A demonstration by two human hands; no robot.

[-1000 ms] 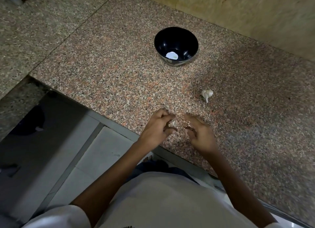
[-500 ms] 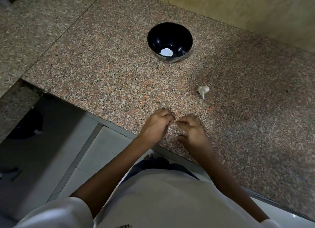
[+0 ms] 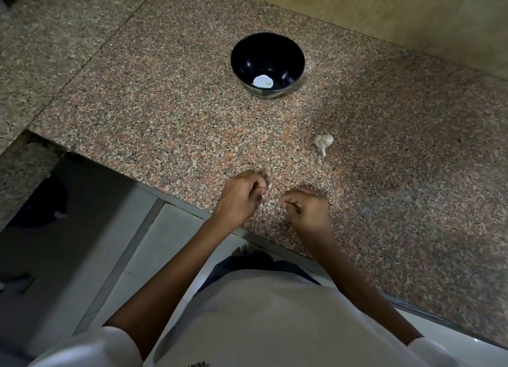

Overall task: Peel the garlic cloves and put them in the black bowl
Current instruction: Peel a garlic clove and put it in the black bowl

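Observation:
The black bowl (image 3: 247,61) stands far on the granite counter, with a pale white piece (image 3: 263,81) on its bottom. One unpeeled garlic piece (image 3: 323,142) with a stem lies on the counter, right of the bowl and nearer me. Close to the counter's front edge, my left hand (image 3: 242,196) has its fingers curled, thumb pressed to forefinger as in a pinch; what it holds is mostly hidden. A short gap to its right, my right hand (image 3: 309,210) is curled too, with a small pale bit showing at its fingertips.
The speckled counter (image 3: 170,114) ends at a front edge just under my wrists, with pale floor tiles (image 3: 165,245) below. A beige wall (image 3: 384,15) rises behind the bowl. A dark recess (image 3: 41,201) opens at the lower left.
Half a second ago my fingertips met in front of me; now the hands have drawn apart. The bowl and the loose garlic have not moved on the counter.

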